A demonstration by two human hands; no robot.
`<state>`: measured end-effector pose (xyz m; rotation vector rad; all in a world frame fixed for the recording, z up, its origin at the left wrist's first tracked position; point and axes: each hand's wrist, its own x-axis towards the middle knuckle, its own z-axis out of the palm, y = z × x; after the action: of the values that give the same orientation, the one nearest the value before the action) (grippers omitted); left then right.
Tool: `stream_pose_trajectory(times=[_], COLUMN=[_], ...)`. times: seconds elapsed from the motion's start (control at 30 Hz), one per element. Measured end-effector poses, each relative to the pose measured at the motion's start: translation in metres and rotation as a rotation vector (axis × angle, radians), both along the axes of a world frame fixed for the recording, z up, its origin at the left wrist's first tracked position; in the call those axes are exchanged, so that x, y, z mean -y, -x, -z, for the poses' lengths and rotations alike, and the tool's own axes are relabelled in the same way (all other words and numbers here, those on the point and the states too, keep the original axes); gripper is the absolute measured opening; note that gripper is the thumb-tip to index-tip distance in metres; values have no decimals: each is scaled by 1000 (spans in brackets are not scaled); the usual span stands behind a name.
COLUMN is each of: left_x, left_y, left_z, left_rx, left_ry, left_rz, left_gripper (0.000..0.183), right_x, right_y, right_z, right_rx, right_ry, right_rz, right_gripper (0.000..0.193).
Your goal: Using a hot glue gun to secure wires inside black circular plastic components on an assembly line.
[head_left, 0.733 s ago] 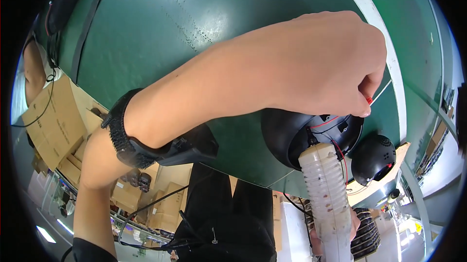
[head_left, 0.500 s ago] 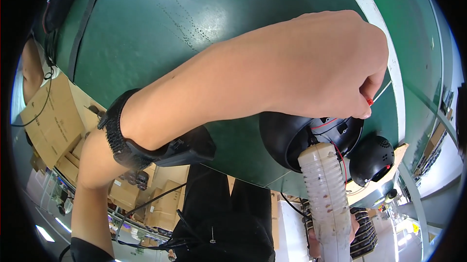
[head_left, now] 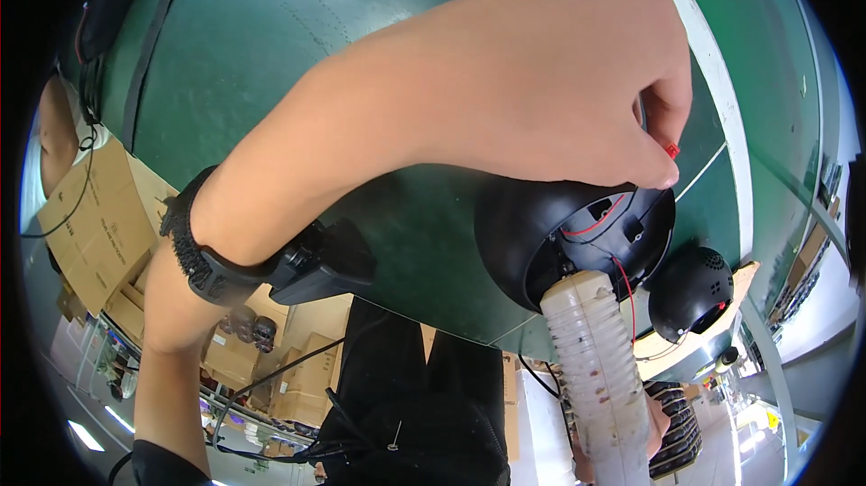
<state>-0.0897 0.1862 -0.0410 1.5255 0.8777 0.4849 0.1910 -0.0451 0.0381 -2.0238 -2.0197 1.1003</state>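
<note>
My left hand (head_left: pixel 577 80) reaches across from the left, thumb and fingers pinched on a small red connector (head_left: pixel 672 151). Below that hand lies a black dome-shaped housing (head_left: pixel 510 238), its open side showing red and black wires. In my right hand (head_left: pixel 660 421) is a tool with a pale, ribbed, translucent body (head_left: pixel 591 342). The tool's dark narrow end points into the housing; whether it touches anything inside cannot be made out. The tool's body hides much of the right hand.
A second black dome (head_left: pixel 690 296) with small holes stands at the right. The green table (head_left: pixel 406 224) has a white curved edge (head_left: pixel 722 80). Cardboard boxes (head_left: pixel 95 206) and a black cable (head_left: pixel 262 382) are at the lower left. Another person's arm (head_left: pixel 57 125) shows at far left.
My left hand has moved up and to the left with the red connector, uncovering more of the housing's wires. The tool and housing have shifted slightly left.
</note>
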Motion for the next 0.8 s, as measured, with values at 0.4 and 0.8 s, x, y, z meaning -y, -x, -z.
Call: stream_pose_trajectory(times=[0.4,0.8], left_x=[53,119], left_y=[23,58], left_z=[28,1], left_rx=[228,221], left_ry=[136,12], left_rz=[-213,-181], left_gripper=[6,16], right_x=[-3,-8], right_y=[3,12], right_z=[-12,-27], right_rx=[62,81], right_ry=[61,165], right_rz=[11,41], right_gripper=[44,48])
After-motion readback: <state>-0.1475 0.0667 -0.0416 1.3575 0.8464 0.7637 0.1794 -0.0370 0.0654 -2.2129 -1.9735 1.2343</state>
